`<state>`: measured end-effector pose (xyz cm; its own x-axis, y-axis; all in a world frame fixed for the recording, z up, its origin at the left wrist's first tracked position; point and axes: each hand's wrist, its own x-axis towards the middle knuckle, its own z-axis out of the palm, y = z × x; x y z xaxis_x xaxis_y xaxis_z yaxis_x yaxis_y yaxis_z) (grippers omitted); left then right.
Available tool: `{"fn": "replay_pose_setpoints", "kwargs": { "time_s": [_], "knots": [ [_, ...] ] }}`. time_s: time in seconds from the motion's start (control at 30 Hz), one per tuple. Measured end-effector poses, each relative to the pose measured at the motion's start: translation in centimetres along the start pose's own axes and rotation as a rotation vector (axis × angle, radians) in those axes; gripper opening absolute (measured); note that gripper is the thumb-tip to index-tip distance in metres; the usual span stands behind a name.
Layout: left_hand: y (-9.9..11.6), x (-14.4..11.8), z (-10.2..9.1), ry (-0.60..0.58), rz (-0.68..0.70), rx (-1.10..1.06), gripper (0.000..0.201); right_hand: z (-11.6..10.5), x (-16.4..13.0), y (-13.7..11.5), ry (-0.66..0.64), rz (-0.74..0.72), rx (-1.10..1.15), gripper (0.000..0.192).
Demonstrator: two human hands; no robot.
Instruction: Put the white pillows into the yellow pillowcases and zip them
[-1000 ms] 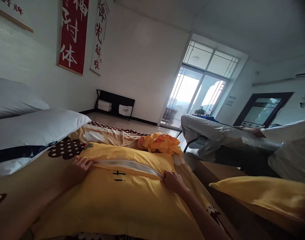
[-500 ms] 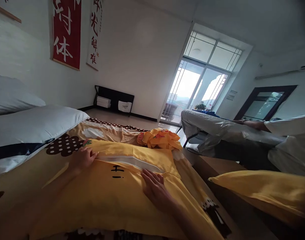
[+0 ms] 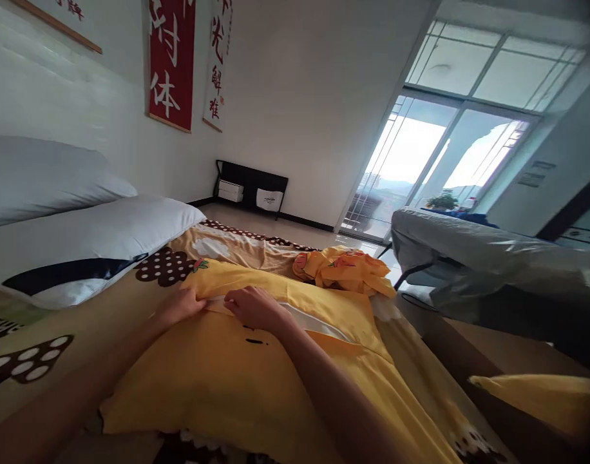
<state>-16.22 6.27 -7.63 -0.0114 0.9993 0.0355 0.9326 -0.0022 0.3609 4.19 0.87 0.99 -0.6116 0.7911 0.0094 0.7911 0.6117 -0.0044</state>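
A yellow pillowcase (image 3: pixel 218 367) with black print lies across the bed in front of me, filled out by a pillow. Its long opening shows a white strip of the pillow (image 3: pixel 314 320) inside. At the left end of this opening, my left hand (image 3: pixel 181 306) is closed on the fabric edge. My right hand (image 3: pixel 256 308) lies just beside it, fingers curled down onto the edge of the opening and partly covering the print. Its fingertips are partly hidden.
White pillows (image 3: pixel 106 225) lie at the left. Crumpled yellow cloth (image 3: pixel 346 269) rests beyond the pillowcase on the patterned sheet (image 3: pixel 237 250). At the right are a cardboard box (image 3: pixel 498 341), another yellow item (image 3: pixel 541 399) and a plastic-covered piece of furniture (image 3: pixel 473 241).
My right hand has moved left along the opening, from its right part to beside my left hand. The view has turned right, and the other person's arm is out of sight.
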Motion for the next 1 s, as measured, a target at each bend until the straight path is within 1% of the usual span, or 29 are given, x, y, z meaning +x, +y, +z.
{"fn": "replay_pose_setpoints", "kwargs": {
  "time_s": [0.07,0.17,0.3,0.4,0.5,0.6,0.67,0.73,0.83,0.93,1.0],
  "knots": [
    [-0.2,-0.2,0.3,-0.056,-0.058,0.007,0.044,0.5,1.9,-1.1,-0.055,0.005,-0.01,0.022],
    [-0.4,-0.7,0.6,-0.089,-0.082,0.008,0.046,3.0,3.5,-2.1,-0.066,0.047,0.003,0.02],
    [-0.5,-1.7,1.2,-0.083,-0.065,-0.07,0.037,7.1,4.1,-2.5,0.032,0.154,0.055,0.028],
    [-0.8,-2.2,1.9,-0.036,-0.051,-0.24,0.034,8.8,4.2,-2.6,0.115,0.216,0.134,0.029],
    [-1.5,-2.3,2.8,-0.001,-0.009,-0.454,0.037,9.2,4.2,-2.7,0.159,0.232,0.194,0.026],
    [-2.1,-1.9,3.3,-0.037,-0.013,-0.656,0.036,9.1,4.0,-2.9,0.154,0.189,0.193,0.028],
    [-2.3,-1.8,3.1,-0.071,-0.042,-0.797,0.034,9.0,3.8,-2.9,0.167,0.157,0.201,0.029],
    [-2.2,-1.8,2.6,-0.095,-0.056,-0.894,0.033,9.1,3.5,-2.9,0.201,0.133,0.217,0.03],
    [-1.9,-2.1,1.2,-0.149,-0.098,-1.031,0.033,9.1,3.0,-3.1,0.272,0.11,0.252,0.031],
    [-1.6,-2.5,0.0,-0.228,-0.179,-1.185,0.032,9.1,2.8,-3.4,0.334,0.138,0.276,0.027],
    [-1.4,-2.7,-0.4,-0.271,-0.2,-1.233,0.032,9.0,2.7,-3.6,0.358,0.172,0.274,0.022]
  ]
}}
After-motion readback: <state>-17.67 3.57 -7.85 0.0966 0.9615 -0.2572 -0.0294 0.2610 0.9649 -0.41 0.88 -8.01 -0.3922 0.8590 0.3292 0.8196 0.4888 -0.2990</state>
